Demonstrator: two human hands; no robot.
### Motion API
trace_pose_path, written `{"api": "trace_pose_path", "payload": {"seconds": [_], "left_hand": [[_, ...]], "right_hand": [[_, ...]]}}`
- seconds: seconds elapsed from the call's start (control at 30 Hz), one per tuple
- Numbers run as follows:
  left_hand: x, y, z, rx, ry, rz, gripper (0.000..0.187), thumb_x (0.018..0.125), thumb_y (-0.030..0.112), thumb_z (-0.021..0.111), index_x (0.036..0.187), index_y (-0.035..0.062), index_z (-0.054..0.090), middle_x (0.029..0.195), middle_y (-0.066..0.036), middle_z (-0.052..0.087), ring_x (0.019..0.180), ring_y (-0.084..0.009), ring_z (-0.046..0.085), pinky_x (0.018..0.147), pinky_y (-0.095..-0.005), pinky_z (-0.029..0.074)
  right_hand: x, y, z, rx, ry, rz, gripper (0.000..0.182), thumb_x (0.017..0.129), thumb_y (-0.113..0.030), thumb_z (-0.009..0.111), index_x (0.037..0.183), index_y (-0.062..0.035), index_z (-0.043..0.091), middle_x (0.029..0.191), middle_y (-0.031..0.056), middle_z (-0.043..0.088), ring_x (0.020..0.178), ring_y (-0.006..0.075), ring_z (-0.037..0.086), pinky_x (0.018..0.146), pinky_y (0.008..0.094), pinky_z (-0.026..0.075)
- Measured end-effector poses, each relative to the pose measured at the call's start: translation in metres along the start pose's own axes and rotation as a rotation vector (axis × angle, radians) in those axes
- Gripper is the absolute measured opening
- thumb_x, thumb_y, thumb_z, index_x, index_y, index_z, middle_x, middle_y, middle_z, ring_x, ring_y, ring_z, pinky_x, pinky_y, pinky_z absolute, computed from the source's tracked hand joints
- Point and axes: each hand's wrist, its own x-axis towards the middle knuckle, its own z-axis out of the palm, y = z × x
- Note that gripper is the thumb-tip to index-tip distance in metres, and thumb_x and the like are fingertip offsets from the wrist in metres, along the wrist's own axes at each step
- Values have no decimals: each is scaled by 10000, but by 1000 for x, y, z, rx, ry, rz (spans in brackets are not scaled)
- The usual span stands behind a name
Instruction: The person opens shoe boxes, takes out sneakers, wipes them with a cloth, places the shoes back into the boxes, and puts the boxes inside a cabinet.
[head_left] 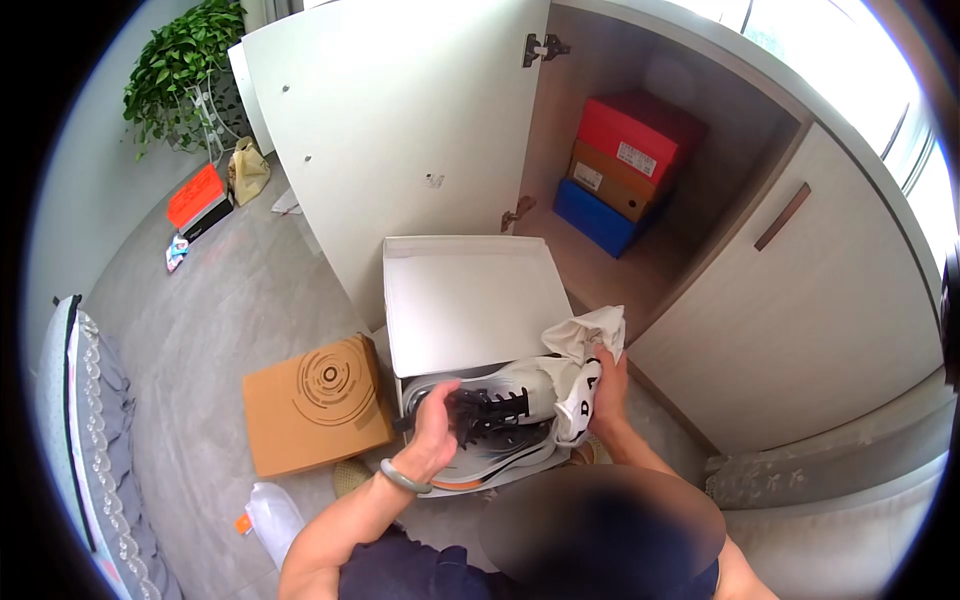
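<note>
A pair of white sneakers point(535, 400) with black laces lies in an open white shoebox point(470, 300), its lid raised toward the cabinet. My left hand point(433, 440), with a pale bangle at the wrist, grips the upper sneaker around its dark collar; some fingers are hidden there. Over the toe end, my right hand point(609, 392) is closed on a crumpled white cloth bag point(585, 335) with black print. The cloth overlaps the sneaker's toe. Below, the second sneaker shows an orange stripe along its sole.
A brown carton point(318, 405) stands left of the shoebox. Behind, the cabinet door point(400, 130) hangs open; red, brown and blue shoeboxes point(612, 175) are stacked inside. An orange and black box point(200, 200) and a leafy plant point(185, 75) are farther left. A white wrapped item point(273, 520) lies near my left elbow.
</note>
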Motion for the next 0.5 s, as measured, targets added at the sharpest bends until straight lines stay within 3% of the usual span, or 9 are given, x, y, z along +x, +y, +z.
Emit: {"api": "trace_pose_path", "payload": {"seconds": [0.07, 0.1, 0.17, 0.23, 0.3, 0.33, 0.37, 0.43, 0.5], "left_hand": [[12, -16, -10, 130, -53, 207, 220, 890, 271, 614, 836, 59, 629, 771, -27, 647, 665, -137, 608, 609, -279, 487], [18, -22, -19, 129, -52, 208, 220, 890, 271, 614, 836, 59, 629, 771, -27, 647, 665, -137, 608, 609, -279, 487], [25, -26, -33, 462, -187, 293, 232, 886, 287, 626, 826, 62, 630, 736, -11, 644, 603, -114, 582, 579, -242, 462], [11, -16, -21, 454, -245, 248, 271, 882, 295, 627, 836, 29, 634, 828, -36, 657, 672, -113, 576, 589, -261, 439], [-2, -4, -10, 119, -303, -198, 270, 885, 318, 636, 930, 52, 630, 856, -59, 673, 725, -153, 626, 628, -279, 485], [-3, -8, -11, 117, -347, -269, 287, 889, 332, 638, 1011, 73, 617, 886, -79, 679, 767, -186, 650, 659, -305, 516], [-1, -12, -15, 94, -377, -300, 294, 898, 317, 629, 1034, 57, 619, 910, -83, 677, 786, -183, 650, 685, -316, 522], [-10, -10, -6, 27, -347, -288, 290, 923, 296, 575, 1013, 31, 652, 928, -80, 711, 689, -153, 673, 534, -252, 509], [-4, -3, -9, 5, -447, -261, 309, 929, 294, 564, 1042, 18, 646, 961, -97, 709, 743, -175, 682, 602, -278, 534]], "right_hand": [[0, 8, 0, 32, 26, 58, 509, 872, -256, 597, 1317, -47, 463, 1235, 101, 548, 1099, 212, 540, 953, 334, 425], [1, 12, 0, 64, 53, 114, 506, 868, -254, 598, 1312, -50, 466, 1234, 104, 553, 1107, 217, 544, 959, 338, 428], [2, 14, -4, 99, 62, 105, 520, 859, -254, 601, 1319, -53, 465, 1237, 107, 560, 1129, 227, 544, 969, 344, 431], [-4, 8, -2, 134, 50, 8, 532, 857, -253, 600, 1329, -51, 458, 1243, 112, 561, 1130, 232, 547, 974, 350, 428], [-4, 5, -1, 121, 63, -39, 516, 865, -240, 590, 1323, -37, 464, 1232, 106, 564, 1119, 215, 543, 981, 333, 412], [-3, 1, 1, 79, 24, -116, 500, 868, -237, 576, 1314, -34, 478, 1222, 95, 568, 1105, 206, 544, 977, 325, 408], [-2, -4, 3, 37, -15, -193, 484, 871, -234, 562, 1305, -32, 492, 1211, 84, 571, 1091, 197, 545, 974, 318, 403], [-8, -21, 15, 20, -38, -201, 463, 891, -222, 547, 1306, -24, 499, 1220, 85, 572, 1091, 184, 544, 977, 303, 395], [-11, -40, 30, -10, -100, -306, 451, 908, -237, 542, 1302, -22, 492, 1209, 81, 573, 1087, 176, 543, 964, 297, 401]]}}
